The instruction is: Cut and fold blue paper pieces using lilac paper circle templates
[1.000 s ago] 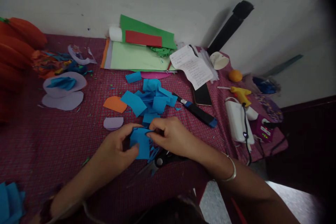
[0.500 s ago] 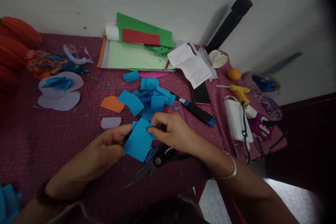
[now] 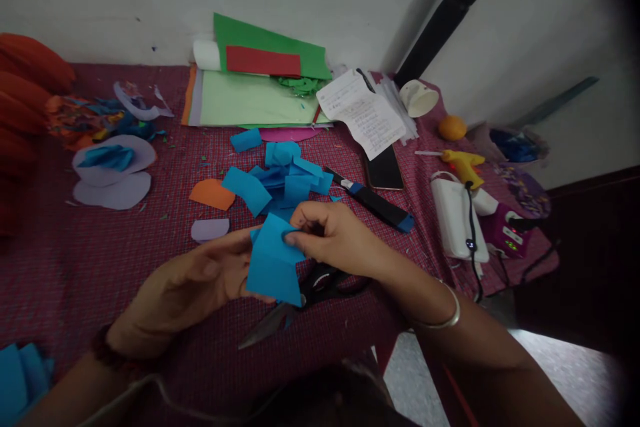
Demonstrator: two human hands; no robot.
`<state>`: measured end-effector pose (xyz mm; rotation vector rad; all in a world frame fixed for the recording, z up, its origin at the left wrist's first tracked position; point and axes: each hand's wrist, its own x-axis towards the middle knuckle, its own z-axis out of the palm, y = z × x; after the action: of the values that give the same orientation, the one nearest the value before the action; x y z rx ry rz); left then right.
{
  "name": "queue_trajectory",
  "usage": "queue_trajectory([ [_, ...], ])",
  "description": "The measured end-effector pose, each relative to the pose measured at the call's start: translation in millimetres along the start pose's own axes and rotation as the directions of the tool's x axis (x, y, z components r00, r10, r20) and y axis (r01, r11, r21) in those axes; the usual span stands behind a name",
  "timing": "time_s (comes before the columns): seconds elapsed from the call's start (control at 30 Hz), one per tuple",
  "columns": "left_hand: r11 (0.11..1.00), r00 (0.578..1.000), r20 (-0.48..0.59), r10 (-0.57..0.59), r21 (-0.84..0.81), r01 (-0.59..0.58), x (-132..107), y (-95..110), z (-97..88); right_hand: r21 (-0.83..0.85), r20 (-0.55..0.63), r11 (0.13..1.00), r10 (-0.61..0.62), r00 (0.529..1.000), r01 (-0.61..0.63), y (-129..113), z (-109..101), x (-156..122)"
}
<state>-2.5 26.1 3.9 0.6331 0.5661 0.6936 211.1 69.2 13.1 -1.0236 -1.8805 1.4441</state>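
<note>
My right hand [image 3: 333, 237] pinches a blue piece of paper [image 3: 274, 267] at its upper right corner, thumb in front. Behind that piece my left hand [image 3: 200, 277] lies open, palm turned up, its fingers stretched out and their tips partly hidden by the paper. Black-handled scissors [image 3: 265, 327] lie on the cloth just beneath the paper, blades pointing left. Beyond my hands is a loose heap of blue paper pieces [image 3: 297, 190]. An orange piece [image 3: 213, 194] and a lilac piece [image 3: 210, 230] lie left of the heap.
A utility knife [image 3: 377, 203], a phone [image 3: 384, 170] and a handwritten sheet [image 3: 363, 113] lie to the right. Further right are a yellow glue gun [image 3: 463, 165], a white power bank [image 3: 455, 220] and an orange fruit [image 3: 453, 127]. Coloured sheets [image 3: 250, 100] lie by the wall.
My left hand has let go of the blue paper and opened out beneath it. The piece has tilted and shifted slightly right in my right hand's pinch. The camera view has shifted a little.
</note>
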Motion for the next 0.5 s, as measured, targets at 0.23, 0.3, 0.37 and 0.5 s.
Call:
queue_trajectory([
  [0.23,0.920,0.941,-0.266,0.209,0.379,-0.097,7.9,-18.7,1.0,-0.298,-0.023,0.948,-0.122,0.992,0.110,0.2,3.2,-1.8],
  [0.3,0.916,0.920,-0.331,0.208,0.395,-0.065,9.7,-20.8,2.6,-0.383,0.040,0.912,-0.144,0.989,0.148,0.2,4.0,-2.6],
  [0.37,0.919,0.900,-0.388,0.199,0.393,-0.034,11.3,-20.5,2.1,-0.424,0.140,0.884,-0.152,0.978,0.198,0.1,4.3,-3.4],
  [0.5,0.807,0.837,-0.446,0.317,0.590,0.009,9.7,-15.3,-3.0,-0.402,0.178,0.889,-0.160,0.971,0.220,-2.4,2.7,-4.5],
])
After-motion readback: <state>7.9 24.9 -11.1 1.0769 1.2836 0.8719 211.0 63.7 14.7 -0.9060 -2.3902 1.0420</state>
